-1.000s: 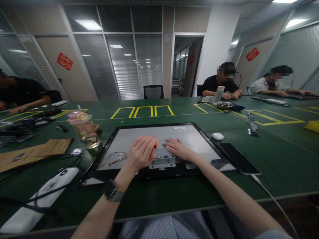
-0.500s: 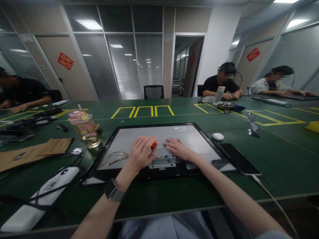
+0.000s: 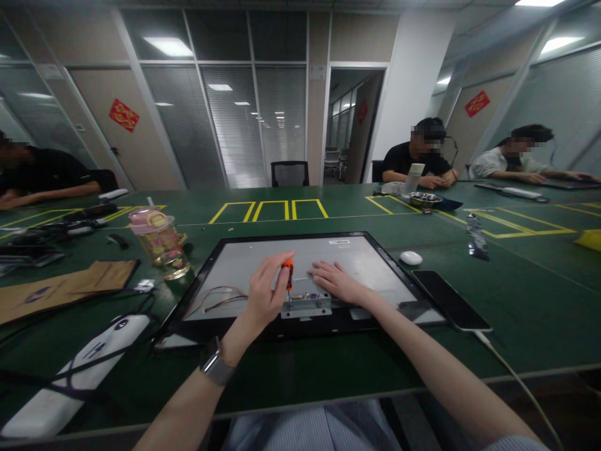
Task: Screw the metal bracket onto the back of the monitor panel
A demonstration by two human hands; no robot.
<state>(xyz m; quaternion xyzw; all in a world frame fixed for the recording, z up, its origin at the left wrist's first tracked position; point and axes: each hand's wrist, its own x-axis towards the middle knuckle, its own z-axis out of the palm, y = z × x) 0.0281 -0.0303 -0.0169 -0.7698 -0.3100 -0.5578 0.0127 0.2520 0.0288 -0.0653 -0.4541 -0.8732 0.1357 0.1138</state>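
Observation:
An orange-and-black screwdriver (image 3: pixel 288 273) stands roughly upright in my left hand (image 3: pixel 267 289), its shaft pointing down at the left end of a metal bracket (image 3: pixel 307 305). Blue and other connectors show along that bracket. It sits near the front edge of a flat display panel (image 3: pixel 272 250), grey-backed with a black frame. My right hand (image 3: pixel 339 283) lies with fingers spread on the panel's back, just behind and right of the bracket. Thin wires (image 3: pixel 220 297) run over the panel to the left of my left hand. Whether the screwdriver tip touches a screw is too small to tell.
Left of the panel stand a pink-lidded bottle (image 3: pixel 159 244), a brown paper bag (image 3: pixel 70 288) and a white device with cables (image 3: pixel 79 376). On the right lie a phone (image 3: pixel 451 299) and a white case (image 3: pixel 410 257). Several people sit around the green table (image 3: pixel 300 369).
My left hand has turned and its fingers have loosened, so more of the orange screwdriver shows. My right hand stays in place. The person at far left has shifted an arm.

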